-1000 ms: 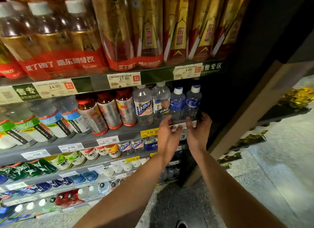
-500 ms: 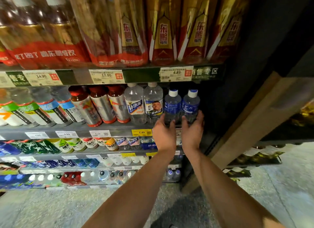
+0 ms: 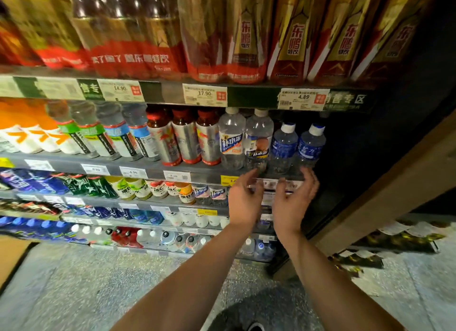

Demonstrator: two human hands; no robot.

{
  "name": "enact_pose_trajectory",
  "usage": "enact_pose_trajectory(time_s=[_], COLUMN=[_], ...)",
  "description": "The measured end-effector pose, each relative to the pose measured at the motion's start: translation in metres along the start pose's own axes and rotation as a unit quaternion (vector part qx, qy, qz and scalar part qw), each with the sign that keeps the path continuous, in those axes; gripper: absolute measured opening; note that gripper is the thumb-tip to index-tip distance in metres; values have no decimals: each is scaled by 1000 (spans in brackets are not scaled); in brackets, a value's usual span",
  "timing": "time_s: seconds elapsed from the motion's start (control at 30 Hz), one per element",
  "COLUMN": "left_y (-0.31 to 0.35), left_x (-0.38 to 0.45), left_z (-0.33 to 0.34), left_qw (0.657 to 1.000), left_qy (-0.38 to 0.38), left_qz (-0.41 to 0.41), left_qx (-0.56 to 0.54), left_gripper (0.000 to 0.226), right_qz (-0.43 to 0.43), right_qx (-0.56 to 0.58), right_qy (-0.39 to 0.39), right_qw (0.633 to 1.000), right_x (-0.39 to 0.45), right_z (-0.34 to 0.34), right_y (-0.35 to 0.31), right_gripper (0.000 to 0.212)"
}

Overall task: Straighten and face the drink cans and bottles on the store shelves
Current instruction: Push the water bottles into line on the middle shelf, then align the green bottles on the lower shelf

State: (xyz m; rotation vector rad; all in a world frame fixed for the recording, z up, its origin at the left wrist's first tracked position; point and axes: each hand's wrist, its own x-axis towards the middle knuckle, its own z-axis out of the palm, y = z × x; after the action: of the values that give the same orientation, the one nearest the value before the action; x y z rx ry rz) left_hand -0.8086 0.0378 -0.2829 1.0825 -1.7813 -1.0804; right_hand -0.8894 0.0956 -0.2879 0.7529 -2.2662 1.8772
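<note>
2 clear blue-label bottles [image 3: 296, 148] at shelf [image 3: 138, 166] end. L hand [image 3: 243, 199] & R hand [image 3: 294, 199] loosely spread, holding nothing.

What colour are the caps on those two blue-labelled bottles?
White caps on the blue-labelled bottles, clearest in the head view.

The aisle is dim where I stand, with the far right of the shelving [image 3: 385, 143] sunk in near-black shadow. Motion blur smears the left-hand bottles [image 3: 29, 138] and the price tags [image 3: 61, 88] above them, while the wide lens bows the shelf edges outward. Soft glare glints off the gold packs [image 3: 293, 34] up top.
</note>
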Motion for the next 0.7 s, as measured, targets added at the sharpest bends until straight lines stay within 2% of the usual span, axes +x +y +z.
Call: enact_pose_trajectory(time_s=[0.17, 0.27, 0.4, 0.5, 0.53, 0.63, 0.7], left_y=[-43, -73, -120, -155, -167, -195, -208], left_x=[-11, -14, -9, -2, 1, 9, 13], left_z=[-59, -105, -168, -203, -210, -220, -219], left_qw=[999, 996, 996, 995, 993, 989, 987], left_qy=[-2, -4, -4, -27, -39, -60, -64], left_qz=[-35, -77, -90, -98, -109, -136, -146], left_qx=[-11, -34, -13, 9, 4, 12, 16], left_gripper=[28, 27, 22, 21, 23, 29, 31], right_qz=[-52, -31, 31, 15, 33, 167, 203], right_qx=[-15, -33, -84, -120, -114, -82, -84], right_qy=[-38, -70, -70, -72, -77, -100, -116], right_qw=[998, 997, 994, 990, 990, 977, 969], right_x=[-55, -91, -143, -175, -181, -192, -195], right_z=[30, 55, 93, 118, 125, 140, 147], right_y=[-21, -31, -36, -32, -30, -20, -9], right_gripper=[35, 30, 30, 25, 24, 30, 32])
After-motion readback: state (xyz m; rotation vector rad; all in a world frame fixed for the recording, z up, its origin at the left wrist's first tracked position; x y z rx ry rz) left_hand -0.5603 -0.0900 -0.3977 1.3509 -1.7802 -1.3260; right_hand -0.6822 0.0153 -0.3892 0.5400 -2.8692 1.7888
